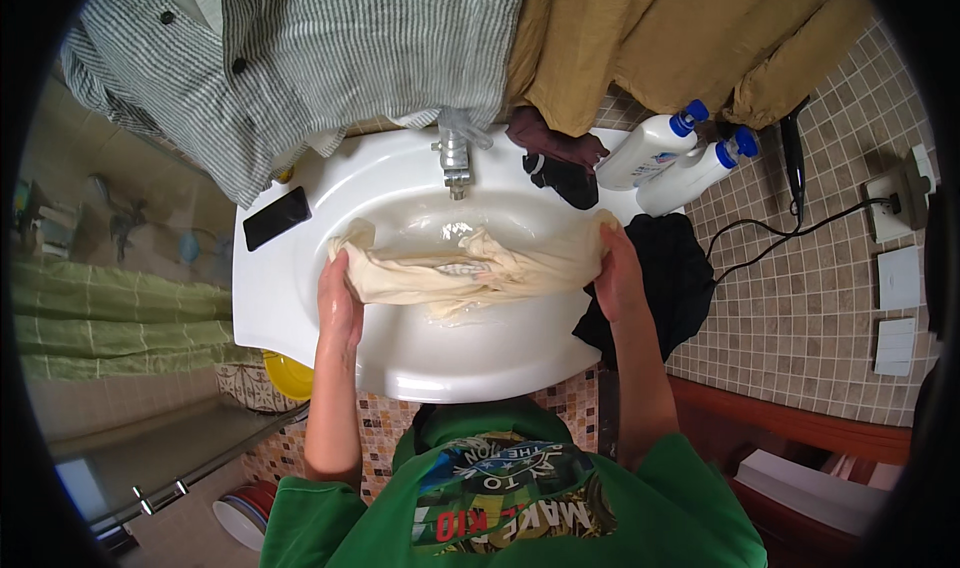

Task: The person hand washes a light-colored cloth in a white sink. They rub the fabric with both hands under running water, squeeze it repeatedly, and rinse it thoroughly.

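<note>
A wet cream-coloured cloth garment [420,271] with a printed patch near its middle is stretched across the white washbasin [480,361]. My left hand [339,298] grips its left end by the basin's left inner wall. At the other end my right hand [619,271] holds the bunched fabric over the basin's right side. The garment sags between both hands, and its lowest part hangs close to the bowl's bottom, where some water glistens. Behind it stands the chrome faucet [454,151]; whether water runs from it I cannot tell.
A black phone [277,218] lies on the left rim. Dark small garments [559,155], two white pump bottles [649,151] and black cloth [667,268] crowd the right. A striped shirt [375,42] and brown clothing [690,35] hang above. A black hair dryer [793,155] hangs by the wall.
</note>
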Tool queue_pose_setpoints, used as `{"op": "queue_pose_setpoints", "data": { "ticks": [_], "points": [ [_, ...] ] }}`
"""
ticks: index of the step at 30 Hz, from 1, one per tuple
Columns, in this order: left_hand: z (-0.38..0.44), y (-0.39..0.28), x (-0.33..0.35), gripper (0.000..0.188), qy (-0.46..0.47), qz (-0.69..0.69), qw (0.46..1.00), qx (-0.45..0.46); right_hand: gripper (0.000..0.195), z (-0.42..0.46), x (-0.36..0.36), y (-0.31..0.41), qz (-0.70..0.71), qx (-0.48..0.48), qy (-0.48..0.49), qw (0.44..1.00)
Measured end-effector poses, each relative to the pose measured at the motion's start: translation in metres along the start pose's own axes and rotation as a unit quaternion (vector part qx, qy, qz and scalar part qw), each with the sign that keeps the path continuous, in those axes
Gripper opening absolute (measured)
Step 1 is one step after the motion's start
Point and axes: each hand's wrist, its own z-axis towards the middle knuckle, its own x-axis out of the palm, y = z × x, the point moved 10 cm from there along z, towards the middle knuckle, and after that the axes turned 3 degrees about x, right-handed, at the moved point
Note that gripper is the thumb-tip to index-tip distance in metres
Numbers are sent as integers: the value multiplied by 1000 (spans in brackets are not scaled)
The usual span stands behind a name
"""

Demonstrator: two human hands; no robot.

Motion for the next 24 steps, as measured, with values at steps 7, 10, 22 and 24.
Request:
{"op": "queue_pose_setpoints", "data": {
  "ticks": [7,10,22,24],
  "points": [
    [-13,82,-89,46,17,396,912,-102,33,34,-84,-64,-512,-32,-63,856],
    [-21,108,-89,49,122,702,692,-115,36,18,-60,-72,-768,-158,-99,612],
    [-15,114,-93,45,62,570,815,-87,52,8,-33,-15,-300,85,5,950],
    [-16,109,-100,48,39,629,769,-103,67,8,-42,45,-138,70,-18,988]
  ]
}}
